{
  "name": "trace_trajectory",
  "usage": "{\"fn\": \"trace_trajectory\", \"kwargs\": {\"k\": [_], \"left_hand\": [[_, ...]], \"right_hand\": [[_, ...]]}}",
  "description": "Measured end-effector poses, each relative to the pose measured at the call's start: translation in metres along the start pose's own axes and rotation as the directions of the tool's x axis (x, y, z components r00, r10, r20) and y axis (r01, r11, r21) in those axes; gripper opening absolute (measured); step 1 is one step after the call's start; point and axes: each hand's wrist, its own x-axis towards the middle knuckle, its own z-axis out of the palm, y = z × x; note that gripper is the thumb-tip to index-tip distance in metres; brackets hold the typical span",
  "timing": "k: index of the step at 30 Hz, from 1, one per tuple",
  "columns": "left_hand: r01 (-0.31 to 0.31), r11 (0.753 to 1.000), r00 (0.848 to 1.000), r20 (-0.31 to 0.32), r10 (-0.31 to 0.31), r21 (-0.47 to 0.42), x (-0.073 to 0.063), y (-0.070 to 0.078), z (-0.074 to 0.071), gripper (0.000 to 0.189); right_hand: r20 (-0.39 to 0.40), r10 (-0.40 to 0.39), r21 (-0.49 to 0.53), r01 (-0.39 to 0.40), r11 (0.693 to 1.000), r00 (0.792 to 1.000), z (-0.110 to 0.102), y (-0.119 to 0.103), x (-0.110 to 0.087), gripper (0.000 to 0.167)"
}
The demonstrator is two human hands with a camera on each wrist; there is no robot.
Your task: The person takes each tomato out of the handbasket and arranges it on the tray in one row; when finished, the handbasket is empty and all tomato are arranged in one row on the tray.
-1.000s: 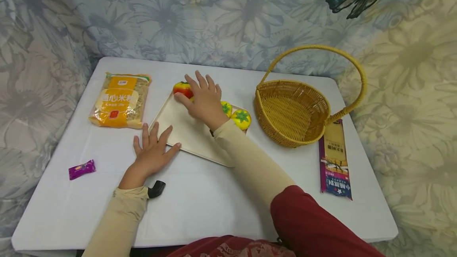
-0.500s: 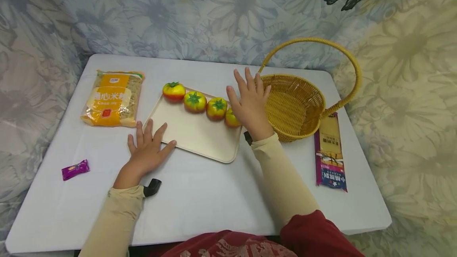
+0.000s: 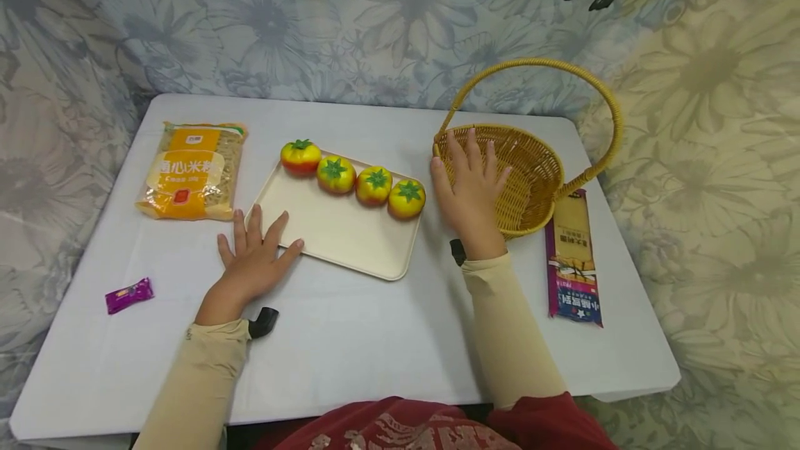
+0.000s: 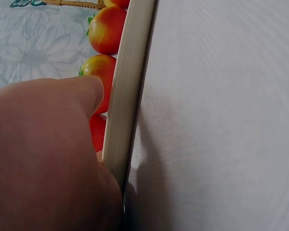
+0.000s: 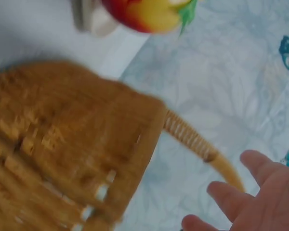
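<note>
A cream rectangular tray [image 3: 340, 231] lies slanted on the table. Along its far edge sits a row of several red-and-yellow fruits [image 3: 373, 186] with green leafy tops, like tomatoes or persimmons. Fingers spread, my left hand [image 3: 250, 269] rests at the tray's near left corner; in the left wrist view its thumb [image 4: 89, 91] overlaps the tray's rim [image 4: 123, 91]. My right hand [image 3: 470, 203], fingers spread and holding nothing, overlaps the left side of a yellow wicker basket [image 3: 531, 176]. The right wrist view shows its fingers [image 5: 231, 197] beside the basket's handle [image 5: 190, 134].
A bag of pasta [image 3: 194, 172] lies left of the tray. Nearer the table's left edge is a small purple wrapped candy [image 3: 129, 295]. A long flat pasta packet [image 3: 573, 262] lies to the right, below the basket. A patterned wall [image 3: 400, 26] stands behind the table.
My right hand has moved rightward from over the fruits to the basket, leaving the fruit row in sight. My left hand stays at the tray's corner. The head view has shifted slightly.
</note>
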Motion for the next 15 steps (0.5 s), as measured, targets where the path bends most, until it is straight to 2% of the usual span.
{"fn": "trace_trajectory", "kwargs": {"k": [9, 15], "left_hand": [[0.029, 1.0, 1.0, -0.004, -0.029, 0.001, -0.001, -0.008, 0.003, 0.089], [0.046, 0.998, 0.996, 0.073, -0.049, 0.038, 0.004, -0.006, -0.013, 0.094]], "right_hand": [[-0.003, 0.045, -0.01, -0.045, 0.999, 0.999, -0.006, 0.015, -0.008, 0.069], [-0.011, 0.054, 0.012, -0.054, 0.998, 0.998, -0.007, 0.019, -0.011, 0.07]]}}
